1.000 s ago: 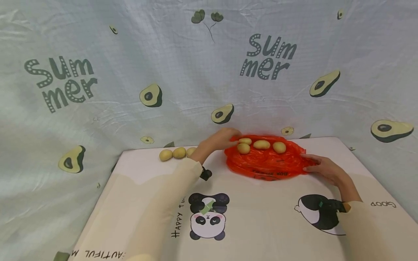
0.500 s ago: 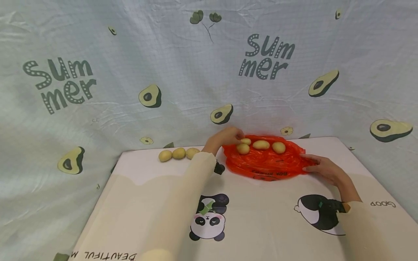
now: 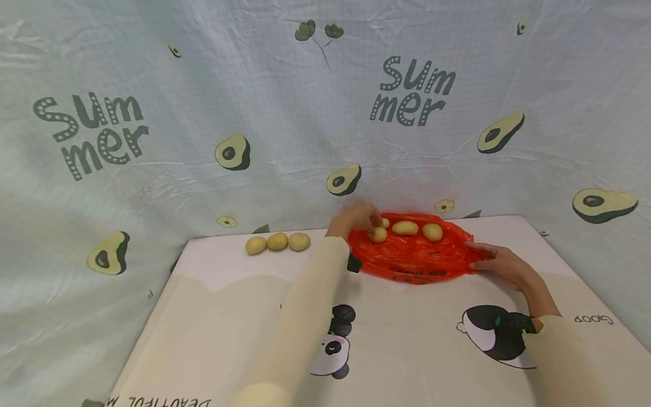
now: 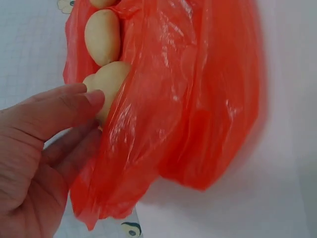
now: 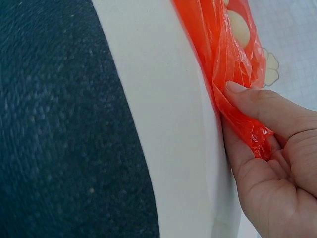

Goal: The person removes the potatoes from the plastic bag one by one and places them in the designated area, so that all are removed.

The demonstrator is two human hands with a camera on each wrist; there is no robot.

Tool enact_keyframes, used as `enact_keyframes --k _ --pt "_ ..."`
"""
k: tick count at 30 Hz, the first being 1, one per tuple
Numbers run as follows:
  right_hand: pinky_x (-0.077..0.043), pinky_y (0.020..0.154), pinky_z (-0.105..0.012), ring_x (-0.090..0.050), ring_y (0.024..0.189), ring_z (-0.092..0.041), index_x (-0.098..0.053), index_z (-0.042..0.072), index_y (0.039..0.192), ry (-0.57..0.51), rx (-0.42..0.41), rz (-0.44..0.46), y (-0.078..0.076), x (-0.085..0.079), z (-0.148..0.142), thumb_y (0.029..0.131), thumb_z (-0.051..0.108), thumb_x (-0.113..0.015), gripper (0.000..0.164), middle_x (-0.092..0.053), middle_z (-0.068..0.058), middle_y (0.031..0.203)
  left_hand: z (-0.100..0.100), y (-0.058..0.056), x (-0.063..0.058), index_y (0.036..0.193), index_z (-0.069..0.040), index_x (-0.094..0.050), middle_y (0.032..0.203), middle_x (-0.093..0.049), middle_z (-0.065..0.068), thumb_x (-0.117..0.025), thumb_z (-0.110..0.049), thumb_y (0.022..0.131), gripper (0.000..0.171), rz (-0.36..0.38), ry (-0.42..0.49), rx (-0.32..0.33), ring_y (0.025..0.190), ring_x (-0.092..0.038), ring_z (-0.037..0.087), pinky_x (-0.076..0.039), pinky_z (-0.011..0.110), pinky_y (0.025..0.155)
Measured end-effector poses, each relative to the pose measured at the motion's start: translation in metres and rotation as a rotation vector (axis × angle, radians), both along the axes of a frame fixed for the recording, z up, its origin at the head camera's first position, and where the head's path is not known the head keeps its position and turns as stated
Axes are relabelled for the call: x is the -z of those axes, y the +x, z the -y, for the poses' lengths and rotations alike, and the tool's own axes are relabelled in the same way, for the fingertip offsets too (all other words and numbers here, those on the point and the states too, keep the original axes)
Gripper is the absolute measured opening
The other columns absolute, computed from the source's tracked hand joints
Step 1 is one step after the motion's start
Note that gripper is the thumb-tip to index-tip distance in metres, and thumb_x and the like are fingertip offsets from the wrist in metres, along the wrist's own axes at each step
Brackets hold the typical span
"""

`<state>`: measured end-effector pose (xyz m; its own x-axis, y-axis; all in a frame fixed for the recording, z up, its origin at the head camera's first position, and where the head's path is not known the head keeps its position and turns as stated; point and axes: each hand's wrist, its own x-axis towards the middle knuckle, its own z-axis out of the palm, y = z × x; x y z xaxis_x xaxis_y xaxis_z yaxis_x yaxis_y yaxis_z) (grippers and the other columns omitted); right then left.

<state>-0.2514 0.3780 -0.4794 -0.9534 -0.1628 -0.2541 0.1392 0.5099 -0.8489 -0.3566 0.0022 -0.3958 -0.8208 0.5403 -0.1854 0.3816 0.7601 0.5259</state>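
A red plastic bag (image 3: 422, 263) lies at the back of the table with several potatoes (image 3: 405, 228) on or in it. At its left end my left hand (image 3: 354, 219) pinches a potato (image 4: 111, 84), with the thumb on the near side and the fingers partly hidden behind the red film. Another potato (image 4: 103, 37) sits against that one in the left wrist view. My right hand (image 5: 277, 144) holds the gathered right end of the bag between thumb and fingers. Three loose potatoes (image 3: 277, 242) stand in a row left of the bag.
The white table (image 3: 213, 333) bears printed cartoons, including a panda (image 3: 333, 347). Behind its back edge hangs a pale cloth (image 3: 285, 113) printed with avocados and lettering. Dark flooring (image 5: 64, 124) shows past the table edge in the right wrist view.
My left hand has moved right, from the bag's left edge onto the potatoes there, and hides more of them. The right hand keeps its place at the bag's right end.
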Motion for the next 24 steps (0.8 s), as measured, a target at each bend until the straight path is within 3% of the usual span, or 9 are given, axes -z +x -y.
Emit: enact_keyframes --k 7,13,20,24 --pt "-0.031 0.113 -0.062 -0.015 0.145 -0.056 -0.03 0.003 0.158 -0.005 -0.002 0.0 0.001 -0.001 0.0 0.096 0.014 -0.068 0.073 -0.013 -0.036 0.162 -0.01 0.006 0.002 0.121 -0.02 -0.074 0.11 -0.063 -0.005 -0.081 -0.013 0.087 0.035 0.091 -0.018 -0.122 0.106 -0.052 0.022 -0.049 0.039 0.091" --pt "-0.032 0.113 -0.062 -0.015 0.145 -0.056 -0.029 0.004 0.158 0.0 0.0 0.01 -0.002 -0.001 0.0 0.097 0.013 -0.068 0.073 -0.012 -0.036 0.162 -0.014 0.009 0.009 0.12 -0.024 -0.073 0.109 -0.06 -0.003 -0.081 -0.011 0.087 0.037 0.111 -0.032 -0.156 0.107 -0.05 0.021 -0.05 0.036 0.085" --pt "-0.032 0.113 -0.062 -0.015 0.145 -0.056 -0.029 0.004 0.158 -0.001 -0.006 0.006 -0.005 -0.002 0.001 0.097 0.014 -0.067 0.073 -0.012 -0.035 0.162 -0.01 0.003 0.016 0.117 -0.018 -0.069 0.106 -0.06 -0.002 -0.081 -0.014 0.087 0.033 -0.019 -0.057 -0.018 0.103 -0.052 0.018 -0.048 0.031 0.088" --pt "-0.032 0.113 -0.062 -0.015 0.145 -0.056 -0.028 0.004 0.159 -0.006 -0.002 0.008 -0.006 -0.001 0.001 0.097 0.012 -0.067 0.074 -0.012 -0.035 0.162 -0.007 -0.002 0.016 0.114 -0.017 -0.063 0.108 -0.06 -0.001 -0.081 -0.013 0.087 0.033 -0.044 -0.004 0.057 0.102 -0.053 0.017 -0.048 0.027 0.087"
